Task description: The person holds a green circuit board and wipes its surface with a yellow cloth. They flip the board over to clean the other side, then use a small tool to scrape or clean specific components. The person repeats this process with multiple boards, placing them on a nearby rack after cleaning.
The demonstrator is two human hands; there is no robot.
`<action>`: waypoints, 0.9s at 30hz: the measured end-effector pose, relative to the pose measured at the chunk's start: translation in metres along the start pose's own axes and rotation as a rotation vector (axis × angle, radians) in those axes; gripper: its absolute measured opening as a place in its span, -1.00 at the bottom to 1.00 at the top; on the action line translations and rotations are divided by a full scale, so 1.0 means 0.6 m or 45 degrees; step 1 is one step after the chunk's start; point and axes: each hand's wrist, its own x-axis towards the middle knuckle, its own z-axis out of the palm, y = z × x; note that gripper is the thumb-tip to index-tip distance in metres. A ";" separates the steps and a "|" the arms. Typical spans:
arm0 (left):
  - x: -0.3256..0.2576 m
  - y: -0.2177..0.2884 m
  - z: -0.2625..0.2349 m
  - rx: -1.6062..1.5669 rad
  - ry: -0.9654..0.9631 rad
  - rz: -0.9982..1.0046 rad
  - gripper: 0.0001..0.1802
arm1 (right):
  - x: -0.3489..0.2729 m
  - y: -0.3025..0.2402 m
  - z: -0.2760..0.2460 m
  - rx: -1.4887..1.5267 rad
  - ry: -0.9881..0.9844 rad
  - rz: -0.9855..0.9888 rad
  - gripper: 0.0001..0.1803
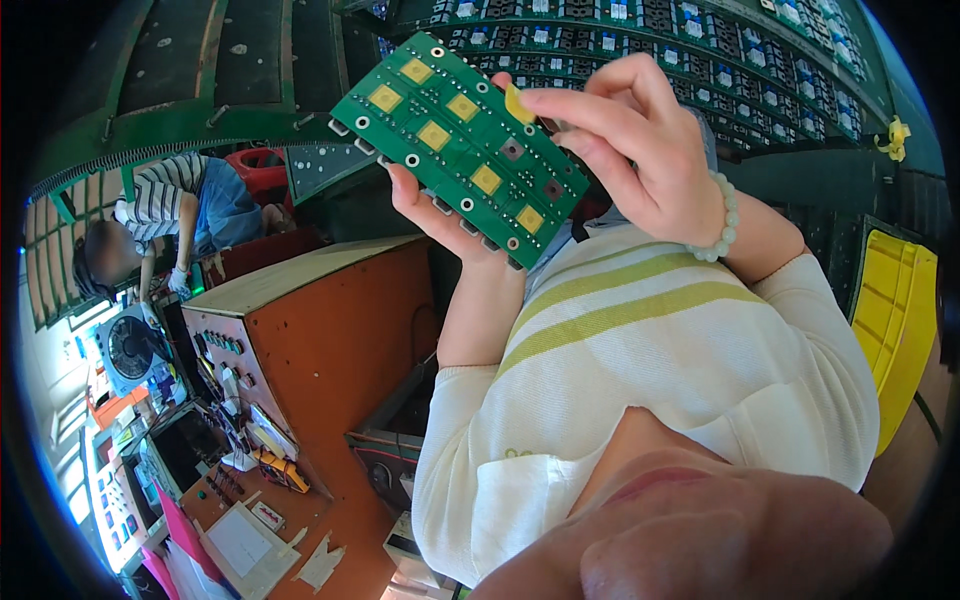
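Note:
My left hand (449, 222) grips a green circuit board (459, 140) by its lower edge, holding it tilted in front of my chest. Several yellow square tape pieces (486, 180) lie on the board's face. Two dark square pads (552, 190) show uncovered near its right edge. Between the thumb and index finger of my right hand (640, 140) is a small curled piece of yellow tape (519, 104). It is at the board's upper right edge; whether it still touches the board, I cannot tell. Dark blocky parts stick out along the board's underside.
Beyond my hands, a rack (620, 45) carries rows of circuit boards with parts. A brown wooden cabinet (350, 320) stands at left, near a worktable with tools and papers. Another person (190, 210) bends at work on the far left. A yellow crate (893, 325) is at right.

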 end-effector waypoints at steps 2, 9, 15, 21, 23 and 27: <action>-0.003 -0.003 0.006 0.185 0.103 0.000 -0.07 | 0.009 0.008 0.009 -0.033 0.019 -0.001 -0.60; -0.010 -0.004 0.014 0.224 0.108 -0.048 -0.06 | 0.014 0.020 0.035 -0.169 -0.085 0.013 -0.64; -0.008 0.000 0.008 0.265 0.088 -0.026 -0.04 | 0.011 0.025 0.034 -0.080 -0.190 0.034 -0.62; -0.009 -0.016 0.019 0.322 0.108 0.065 -0.03 | 0.005 0.018 0.044 -0.145 -0.076 0.033 -0.65; -0.009 -0.014 0.016 0.213 0.019 -0.004 -0.03 | 0.004 0.015 0.048 -0.201 -0.042 0.014 -0.66; -0.011 -0.015 0.016 0.320 0.049 0.053 -0.03 | 0.001 0.016 0.053 -0.219 -0.020 0.012 -0.68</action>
